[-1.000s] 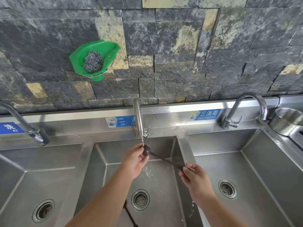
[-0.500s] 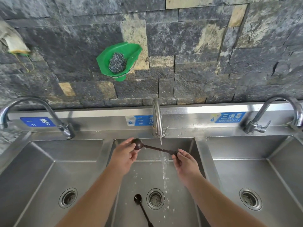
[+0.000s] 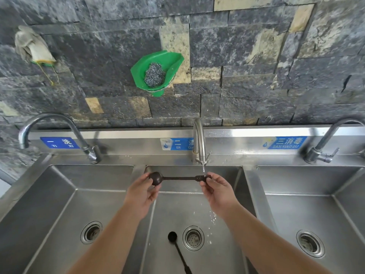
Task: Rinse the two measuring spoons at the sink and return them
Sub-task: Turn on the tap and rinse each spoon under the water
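I hold a dark long-handled measuring spoon [image 3: 177,177] level over the middle sink basin [image 3: 197,214]. My left hand [image 3: 141,191] grips its round bowl end. My right hand [image 3: 217,189] pinches the handle's tip, right under the middle faucet [image 3: 199,141], whose thin stream hits that end and splashes down. A second dark measuring spoon [image 3: 178,252] lies on the basin floor beside the drain [image 3: 193,238], bowl toward the wall, handle running to the frame's bottom edge.
Steel basins lie to the left [image 3: 49,204] and right [image 3: 316,204], each with its own faucet. On the stone wall hang a green holder with a steel scourer [image 3: 155,75] and a cloth glove [image 3: 31,46].
The spoon has swung from slanted to level and shifted left, so the water now falls on its handle tip instead of the bowl. My view has turned left.
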Motion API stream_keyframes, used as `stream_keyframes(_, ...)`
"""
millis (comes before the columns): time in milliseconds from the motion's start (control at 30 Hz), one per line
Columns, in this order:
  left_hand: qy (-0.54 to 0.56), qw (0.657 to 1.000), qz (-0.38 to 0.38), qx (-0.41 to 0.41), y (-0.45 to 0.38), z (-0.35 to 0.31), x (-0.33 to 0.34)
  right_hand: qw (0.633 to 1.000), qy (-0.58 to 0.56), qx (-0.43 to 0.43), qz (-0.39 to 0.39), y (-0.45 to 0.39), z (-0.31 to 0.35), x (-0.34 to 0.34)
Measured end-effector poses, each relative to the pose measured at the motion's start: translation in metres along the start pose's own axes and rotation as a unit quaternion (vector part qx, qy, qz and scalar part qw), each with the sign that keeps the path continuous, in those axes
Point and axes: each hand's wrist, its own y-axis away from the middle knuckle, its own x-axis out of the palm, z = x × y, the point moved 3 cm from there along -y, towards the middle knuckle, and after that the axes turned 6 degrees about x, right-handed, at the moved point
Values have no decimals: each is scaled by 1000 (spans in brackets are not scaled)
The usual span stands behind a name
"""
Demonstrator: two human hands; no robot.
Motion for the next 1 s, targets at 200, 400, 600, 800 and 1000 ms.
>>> stream_keyframes(200,-68,992,99,-44,7,32,67,996,4,-82,-47,39,51,-42)
stream_keyframes(400,-68,980,167,-84,11,67,124,983,19,-152,-99,88,78,-81)
stream_keyframes(600,-36,975,178,-128,9,91,140,975,46,-190,-109,116,72,-101)
stream_keyframes(800,58,973,148,-165,6,106,145,930,235,-232,-164,130,57,-99)
stream_keyframes(1000,47,943,200,-262,55,149,168,779,458,-298,-306,152,41,-122)
